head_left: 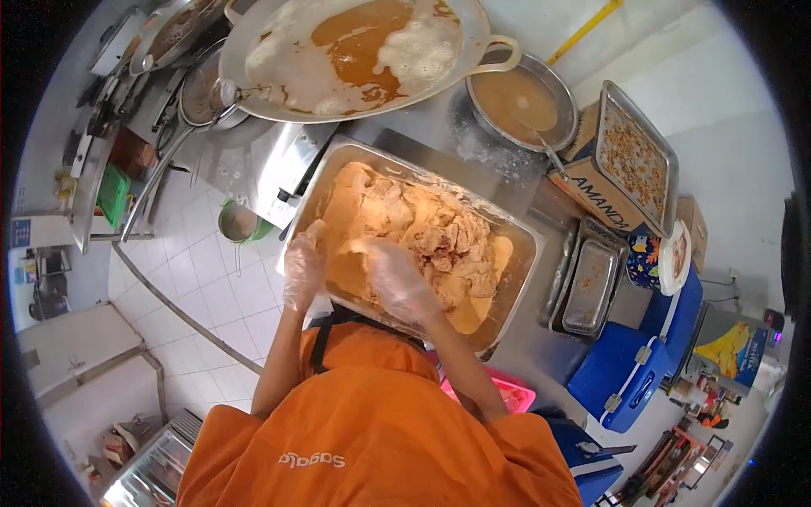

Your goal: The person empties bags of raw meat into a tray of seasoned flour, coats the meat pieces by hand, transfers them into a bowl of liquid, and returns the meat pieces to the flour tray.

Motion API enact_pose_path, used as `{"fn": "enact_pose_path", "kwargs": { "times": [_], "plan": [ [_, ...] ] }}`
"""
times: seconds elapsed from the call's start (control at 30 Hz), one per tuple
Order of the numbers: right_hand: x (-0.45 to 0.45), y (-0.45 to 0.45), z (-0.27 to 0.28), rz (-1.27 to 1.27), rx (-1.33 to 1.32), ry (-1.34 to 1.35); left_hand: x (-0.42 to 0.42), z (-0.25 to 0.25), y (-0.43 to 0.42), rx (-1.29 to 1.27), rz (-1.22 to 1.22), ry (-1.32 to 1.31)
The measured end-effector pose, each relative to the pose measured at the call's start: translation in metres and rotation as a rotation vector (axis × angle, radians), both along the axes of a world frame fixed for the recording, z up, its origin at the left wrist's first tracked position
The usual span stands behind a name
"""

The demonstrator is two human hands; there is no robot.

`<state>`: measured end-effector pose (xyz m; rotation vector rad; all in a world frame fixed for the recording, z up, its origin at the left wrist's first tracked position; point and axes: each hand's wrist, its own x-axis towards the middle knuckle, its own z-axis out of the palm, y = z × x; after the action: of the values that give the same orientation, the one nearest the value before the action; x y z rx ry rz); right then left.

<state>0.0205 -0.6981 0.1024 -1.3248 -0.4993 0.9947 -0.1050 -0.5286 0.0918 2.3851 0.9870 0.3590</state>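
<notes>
Both of my hands wear clear plastic gloves. A large rectangular metal tray (525, 296) in front of me holds orange-tan flour (342, 198) and several flour-coated chicken pieces (443, 245). My left hand (304, 266) is at the tray's near left corner, its coated fingers curled over the inside edge; what lies in them is hidden. My right hand (395, 279) reaches over the near side into the tray, left of the chicken pile. Its fingers point left, low over the flour, and their tips are blurred and pale with coating.
A wide pan of foaming oil (355, 51) stands beyond the tray, with a long-handled strainer (207, 93) on its left. Behind right are a bowl of cloudy liquid (519, 97) and a crumb tray (638, 156) on a box. Smaller metal trays (591, 283) and a blue cooler (617, 376) are rightward.
</notes>
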Motion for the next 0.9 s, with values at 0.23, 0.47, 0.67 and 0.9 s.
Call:
{"fn": "enact_pose_path", "kwargs": {
  "times": [0.23, 0.47, 0.67, 0.9],
  "plan": [
    [-0.042, 0.105, -0.117, 0.374, -0.38, -1.555, -0.002, 0.004, -0.004, -0.061, 0.236, -0.116],
    [-0.017, 0.087, -0.088, 1.12, -0.47, -1.294, -0.007, -0.004, 0.0, 0.001, 0.111, -0.207],
    [0.02, 0.021, 0.084, 0.547, -0.77, -0.717, -0.017, -0.035, 0.011, -0.109, -0.023, -0.366],
    [0.06, -0.097, -0.021, -0.07, -0.792, -0.904, -0.003, 0.002, 0.014, -0.128, -0.26, -0.002]
  ]
}}
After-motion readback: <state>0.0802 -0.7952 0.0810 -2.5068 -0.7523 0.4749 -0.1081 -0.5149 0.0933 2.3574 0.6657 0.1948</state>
